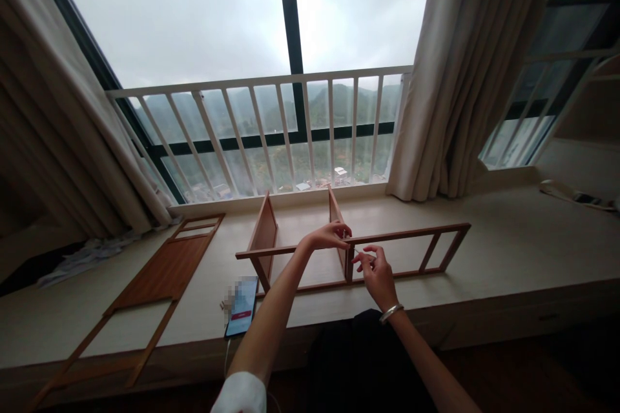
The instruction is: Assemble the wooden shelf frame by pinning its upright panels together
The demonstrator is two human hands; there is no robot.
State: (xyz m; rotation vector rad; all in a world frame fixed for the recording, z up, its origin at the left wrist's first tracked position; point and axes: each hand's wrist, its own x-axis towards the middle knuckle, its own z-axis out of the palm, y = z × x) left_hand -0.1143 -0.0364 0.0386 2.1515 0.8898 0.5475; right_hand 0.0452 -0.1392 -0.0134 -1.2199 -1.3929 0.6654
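The left hand (pixel 332 235) is just below the middle of the view, towards five o'clock, at the joint where a crosspiece meets the upper rail of a wooden frame (pixel 411 233). Its fingers are bent and drawn together there; whether they grip the wood or the end of a thin metal rod (pixel 357 250) is too small to tell. The right hand (pixel 379 274), at four to five o'clock and with a silver bangle (pixel 391 313) on its wrist, pinches that rod between thumb and fingers beside the same joint.

The wooden frame rests on a pale window ledge (pixel 504 245), running from about seven o'clock to four o'clock. Two wooden boards extend from it towards the window (pixel 194 13): one board (pixel 264 227) at its left part, the other (pixel 335 210) by the hands.

At eight o'clock a slatted wooden panel (pixel 159 274) lies flat. A phone (pixel 242 310) with its screen lit and a white cable (pixel 227 358) at its lower end lies at seven o'clock, near the left forearm. A white railing (pixel 261 82) crosses the window at twelve o'clock, between curtains at ten (pixel 72 110) and two o'clock (pixel 443 90). A strap (pixel 576 197) lies at three o'clock.
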